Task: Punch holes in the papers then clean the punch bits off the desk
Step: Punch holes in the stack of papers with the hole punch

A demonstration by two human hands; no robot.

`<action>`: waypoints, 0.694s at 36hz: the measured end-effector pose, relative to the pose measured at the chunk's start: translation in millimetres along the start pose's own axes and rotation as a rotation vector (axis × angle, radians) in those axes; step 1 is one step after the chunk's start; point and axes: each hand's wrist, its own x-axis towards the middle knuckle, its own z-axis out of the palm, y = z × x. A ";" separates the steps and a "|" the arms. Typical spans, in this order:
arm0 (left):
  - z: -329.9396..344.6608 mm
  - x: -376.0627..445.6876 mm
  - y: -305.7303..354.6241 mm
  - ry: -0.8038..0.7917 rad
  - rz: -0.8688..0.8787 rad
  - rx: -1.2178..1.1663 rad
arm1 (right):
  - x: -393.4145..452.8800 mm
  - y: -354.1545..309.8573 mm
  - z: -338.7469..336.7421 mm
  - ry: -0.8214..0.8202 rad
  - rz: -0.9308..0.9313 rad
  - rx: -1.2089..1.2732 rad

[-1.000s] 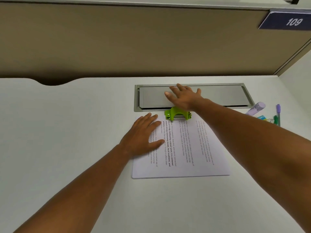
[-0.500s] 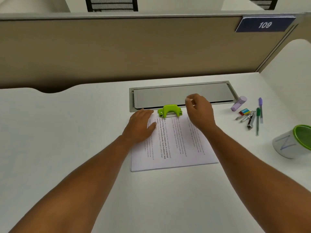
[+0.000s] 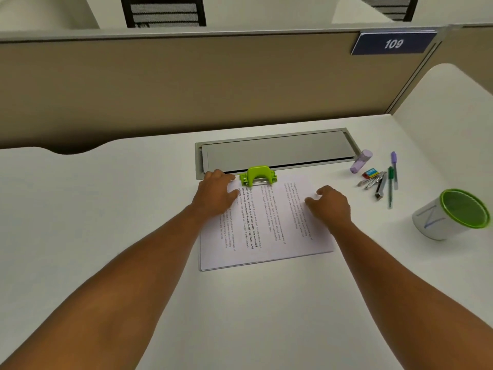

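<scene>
Papers (image 3: 266,222): a stack lying flat on the white surface (image 3: 106,209), mid-scene, far edge fed into the green hole punch (image 3: 258,176), which sits just near of the grey cable-tray lid (image 3: 277,152).

Left hand (image 3: 216,194) rests on the stack's far-left corner, just left of the punch, fingers bent over the paper edge; probably steadying the sheets so they stay aligned in the punch. Whether its grip pinches the sheets or merely presses them, I cannot tell.

Right hand (image 3: 330,204) rests over the right part of the stack, fingers loosely curled, holding nothing visible.

Far right: purple tube (image 3: 360,161), eraser (image 3: 370,172), clips (image 3: 374,182), two pens (image 3: 392,180). Near right: green-rimmed cup (image 3: 450,213), likely for the bits.

Hidden: fingertips of both hands, punch slot, any holes. No punch bits discernible on the surface.
</scene>
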 end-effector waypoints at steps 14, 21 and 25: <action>-5.0 3.4 7.4 -0.072 -0.058 0.038 | 4.3 8.4 2.5 -0.021 0.071 0.082; -8.6 2.9 11.2 -0.147 -0.092 0.068 | 2.4 11.1 -0.1 -0.035 0.099 0.100; -9.2 0.0 10.4 -0.167 -0.103 0.073 | -1.5 12.0 -1.6 -0.044 0.096 0.109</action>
